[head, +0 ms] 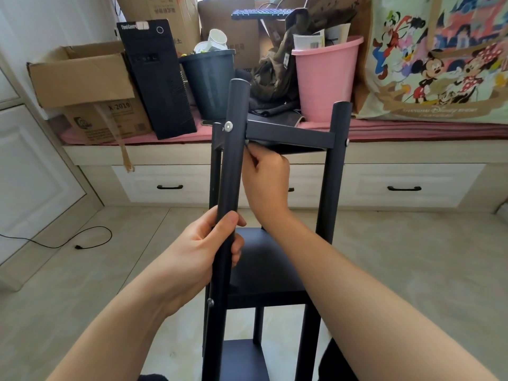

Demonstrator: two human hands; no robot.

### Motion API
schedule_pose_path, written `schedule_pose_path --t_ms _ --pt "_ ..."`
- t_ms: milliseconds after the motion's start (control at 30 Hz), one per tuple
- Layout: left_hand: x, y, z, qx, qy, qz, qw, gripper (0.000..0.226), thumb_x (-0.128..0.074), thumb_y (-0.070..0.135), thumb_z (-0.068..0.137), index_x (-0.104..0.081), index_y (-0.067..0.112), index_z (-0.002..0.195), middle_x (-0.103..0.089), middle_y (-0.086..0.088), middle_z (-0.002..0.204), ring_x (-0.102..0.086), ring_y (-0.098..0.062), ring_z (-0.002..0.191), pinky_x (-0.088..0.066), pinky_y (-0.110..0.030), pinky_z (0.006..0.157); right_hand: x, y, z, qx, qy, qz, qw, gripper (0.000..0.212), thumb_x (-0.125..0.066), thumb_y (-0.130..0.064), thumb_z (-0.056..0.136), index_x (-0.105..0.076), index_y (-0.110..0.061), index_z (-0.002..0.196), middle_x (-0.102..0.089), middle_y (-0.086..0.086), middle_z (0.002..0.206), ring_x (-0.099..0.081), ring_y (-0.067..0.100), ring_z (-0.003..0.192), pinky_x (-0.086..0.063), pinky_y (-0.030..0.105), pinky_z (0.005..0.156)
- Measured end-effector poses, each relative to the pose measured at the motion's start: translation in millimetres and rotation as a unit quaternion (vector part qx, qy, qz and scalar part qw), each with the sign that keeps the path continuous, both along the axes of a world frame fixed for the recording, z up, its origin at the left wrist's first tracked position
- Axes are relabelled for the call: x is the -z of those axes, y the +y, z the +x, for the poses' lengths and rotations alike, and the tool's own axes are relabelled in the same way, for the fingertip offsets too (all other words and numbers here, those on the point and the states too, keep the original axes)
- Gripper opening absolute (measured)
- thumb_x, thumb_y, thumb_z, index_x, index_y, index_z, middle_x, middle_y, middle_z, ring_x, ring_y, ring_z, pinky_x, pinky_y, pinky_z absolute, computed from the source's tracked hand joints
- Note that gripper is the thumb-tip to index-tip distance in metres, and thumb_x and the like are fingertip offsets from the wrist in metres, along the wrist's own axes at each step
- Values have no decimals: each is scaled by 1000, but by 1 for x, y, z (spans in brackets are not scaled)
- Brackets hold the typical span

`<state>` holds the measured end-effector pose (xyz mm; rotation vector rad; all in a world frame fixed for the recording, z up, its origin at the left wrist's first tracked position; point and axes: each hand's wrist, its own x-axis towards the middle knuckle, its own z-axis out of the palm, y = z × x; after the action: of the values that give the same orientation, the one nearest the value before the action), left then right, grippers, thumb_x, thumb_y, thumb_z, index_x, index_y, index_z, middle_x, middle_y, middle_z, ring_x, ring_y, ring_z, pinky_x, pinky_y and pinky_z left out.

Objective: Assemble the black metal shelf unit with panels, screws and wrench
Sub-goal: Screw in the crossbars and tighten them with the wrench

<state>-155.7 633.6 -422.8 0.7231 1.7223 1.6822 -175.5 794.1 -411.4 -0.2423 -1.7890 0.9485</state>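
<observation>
The black metal shelf unit stands upright on the floor in front of me. My left hand grips its near left post about halfway up. A silver screw head shows near that post's top, where the top panel meets it. My right hand reaches up under the top panel beside the post, fingers curled at the joint; what they hold is hidden. Two lower panels, one and the other, sit fixed between the posts. Another screw shows lower on the left.
A low platform with drawers runs behind the shelf, loaded with cardboard boxes, a black computer tower, a dark bin, a pink bucket and a cartoon-print bag. A black cable lies on the tiled floor at left.
</observation>
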Motion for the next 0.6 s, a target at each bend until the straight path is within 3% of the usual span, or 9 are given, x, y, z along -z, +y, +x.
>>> schedule_pose_path --t_ms 100,233,333,400,467,600 --pt "0 -1 -1 2 2 -2 1000 35 -62 60 72 -68 28 85 -52 -3 70 -49 -19 68 -40 -42 76 3 -3 -5 1 18 -9 1000 30 -57 -15 96 -65 -4 69 -45 -6 55 -34 10 49 -34 28 55" --pt "2 -1 -3 0 3 -2 1000 30 -59 56 78 -67 27 86 -52 -3 70 -49 -19 68 -41 -43 77 4 -5 -4 2 2 -17 1000 33 -56 -19 97 -61 -10 66 -44 -7 54 -33 11 50 -30 28 54" --pt "2 0 -4 -5 1 -5 1000 31 -61 57 76 -67 28 85 -53 -3 69 -50 -19 67 -40 -44 77 1 -2 9 -12 -74 -13 997 39 -55 -24 99 -46 -25 60 -36 -11 46 -35 11 45 -28 27 51" --pt "3 0 -4 -7 -4 0 1000 32 -62 57 74 -67 27 85 -53 -4 69 -50 -19 67 -41 -43 76 0 1 22 -29 -147 -24 988 37 -55 -25 99 -55 -26 63 -39 -11 45 -38 9 45 -32 28 52" --pt "2 0 -3 -10 -1 0 1000 35 -61 57 75 -66 25 88 -53 -4 70 -50 -19 68 -43 -42 76 -1 3 40 -62 -214 -43 974 27 -55 -26 99 -71 -19 79 -48 -12 50 -46 6 49 -39 27 56" --pt "0 1 -4 -31 22 -20 999 49 -57 58 78 -61 17 103 -57 -3 71 -54 -19 69 -46 -37 73 -4 5 79 -64 -267 32 961 27 -54 -29 99 -73 -15 86 -58 -5 59 -56 17 57 -52 38 62"
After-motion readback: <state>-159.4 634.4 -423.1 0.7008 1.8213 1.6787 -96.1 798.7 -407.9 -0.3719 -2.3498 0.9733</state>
